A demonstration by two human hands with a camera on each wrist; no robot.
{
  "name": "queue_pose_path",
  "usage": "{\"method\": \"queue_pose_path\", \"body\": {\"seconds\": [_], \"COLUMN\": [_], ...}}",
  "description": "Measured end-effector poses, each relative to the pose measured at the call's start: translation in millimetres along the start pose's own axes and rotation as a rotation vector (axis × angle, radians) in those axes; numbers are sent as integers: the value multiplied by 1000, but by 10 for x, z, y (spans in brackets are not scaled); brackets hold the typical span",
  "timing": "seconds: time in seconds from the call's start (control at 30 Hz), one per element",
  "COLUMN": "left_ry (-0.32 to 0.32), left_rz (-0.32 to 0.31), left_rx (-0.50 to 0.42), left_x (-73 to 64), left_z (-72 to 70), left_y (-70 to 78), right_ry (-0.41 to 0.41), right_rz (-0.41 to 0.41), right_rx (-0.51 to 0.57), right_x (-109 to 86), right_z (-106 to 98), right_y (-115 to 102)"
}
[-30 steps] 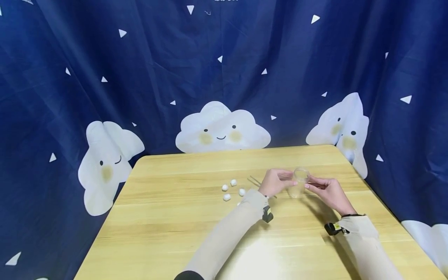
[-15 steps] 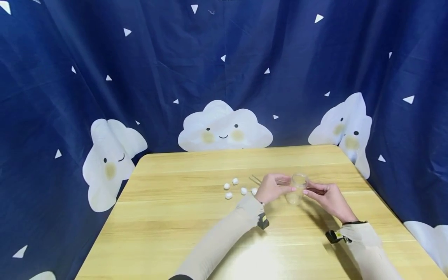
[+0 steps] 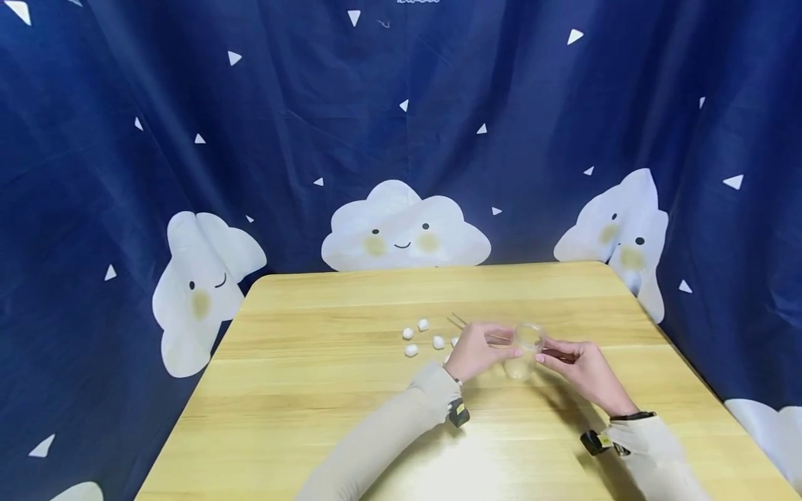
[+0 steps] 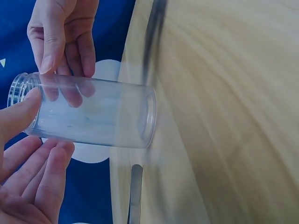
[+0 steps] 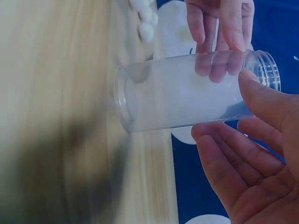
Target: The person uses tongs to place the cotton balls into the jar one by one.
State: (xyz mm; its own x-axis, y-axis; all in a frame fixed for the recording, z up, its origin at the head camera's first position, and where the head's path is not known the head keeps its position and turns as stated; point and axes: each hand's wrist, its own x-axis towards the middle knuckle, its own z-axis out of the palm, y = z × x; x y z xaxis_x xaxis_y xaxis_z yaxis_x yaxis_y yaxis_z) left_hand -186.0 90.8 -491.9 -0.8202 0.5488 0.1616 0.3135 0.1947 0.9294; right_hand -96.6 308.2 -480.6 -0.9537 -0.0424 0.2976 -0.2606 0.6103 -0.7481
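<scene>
A clear plastic jar [image 3: 521, 358] with a threaded, lidless neck stands roughly upright, and nothing shows inside it. My left hand [image 3: 477, 351] holds its left side between thumb and fingers near the neck. From the right, my right hand [image 3: 583, 365] grips it the same way, thumb on the near side, as the right wrist view of the jar [image 5: 177, 93] shows. Whether the base touches the table or hovers just over it, I cannot tell. Behind my left hand lie metal tweezers [image 3: 458, 321], partly hidden; one rounded metal end [image 4: 135, 186] appears in the left wrist view.
Several white cotton balls [image 3: 438, 342] lie loose left of my left hand, some partly hidden by it. The wooden table [image 3: 301, 390] ends at the back against a dark blue curtain [image 3: 288, 139] with cloud prints.
Both hands have brought the jar toward me and slightly left across the table, keeping their hold. The cotton balls and tweezers stay where they were; the head view has shifted a little.
</scene>
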Motion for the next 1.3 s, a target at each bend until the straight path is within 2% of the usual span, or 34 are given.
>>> {"method": "queue_pose_path", "body": {"seconds": [0.23, 0.53, 0.87, 1.07, 1.3], "left_ry": [2, -3, 7, 5, 14], "left_rz": [-28, -34, -2, -12, 12], "left_rx": [49, 53, 47, 38, 42], "left_x": [-214, -403, -570, -653, -778], "left_z": [-121, -219, -332, -378, -440], "left_y": [30, 47, 65, 48, 37], "right_ry": [-14, -39, -74, -89, -82], "right_rz": [1, 17, 29, 3, -41], "right_rx": [25, 42, 58, 86, 92], "right_x": [-66, -131, -158, -181, -220], "right_z": [146, 238, 327, 389, 466], "right_y": [-80, -196, -356, -414, -478]}}
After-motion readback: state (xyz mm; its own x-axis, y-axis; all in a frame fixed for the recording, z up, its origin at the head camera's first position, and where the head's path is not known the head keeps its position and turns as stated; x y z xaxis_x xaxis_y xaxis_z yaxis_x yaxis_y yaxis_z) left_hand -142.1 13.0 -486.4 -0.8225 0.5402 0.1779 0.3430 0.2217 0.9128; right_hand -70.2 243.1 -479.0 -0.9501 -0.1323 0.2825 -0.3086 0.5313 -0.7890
